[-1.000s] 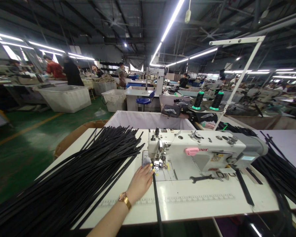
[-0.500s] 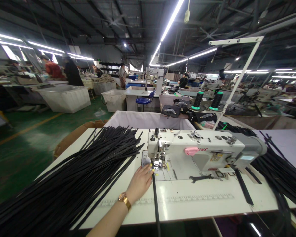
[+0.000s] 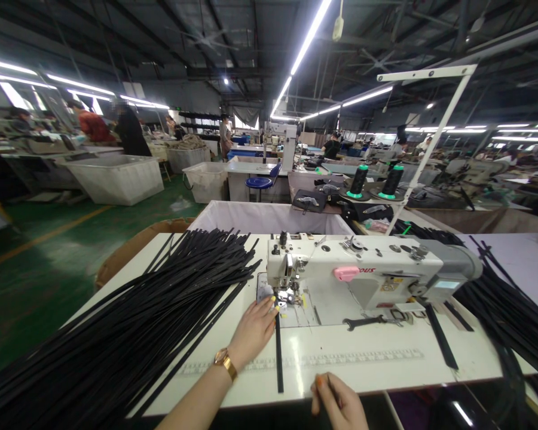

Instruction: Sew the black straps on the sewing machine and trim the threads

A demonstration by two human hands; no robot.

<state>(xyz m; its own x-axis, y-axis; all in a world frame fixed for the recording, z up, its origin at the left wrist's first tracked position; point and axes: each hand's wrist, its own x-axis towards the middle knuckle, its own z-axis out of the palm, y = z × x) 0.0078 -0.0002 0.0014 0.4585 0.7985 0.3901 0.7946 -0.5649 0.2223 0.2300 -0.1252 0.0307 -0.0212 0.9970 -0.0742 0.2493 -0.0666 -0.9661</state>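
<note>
Narrow flat black strip (image 3: 279, 358) lay in front of the needle end of the long white metal sewing machine (image 3: 314, 257), long axis running from there toward the person. Left hand (image 3: 250, 333) was nearer, flat with fingers extended and only slightly spread, fingertips at the strip's machine end, palm to the strip's left. Right hand (image 3: 341, 406) sat farther out in front of the machine, right of the strip's free end and apart from it; fingers curled in toward the thumb, something thin and dark maybe between them, couldn't tell if pinched. So the strip ran under or beside the left fingertips, then between the hands. Big bundle of long black strips (image 3: 130, 316) lay left of the machine; dark metal open-ended wrench (image 3: 363, 323) just in front of it.
</note>
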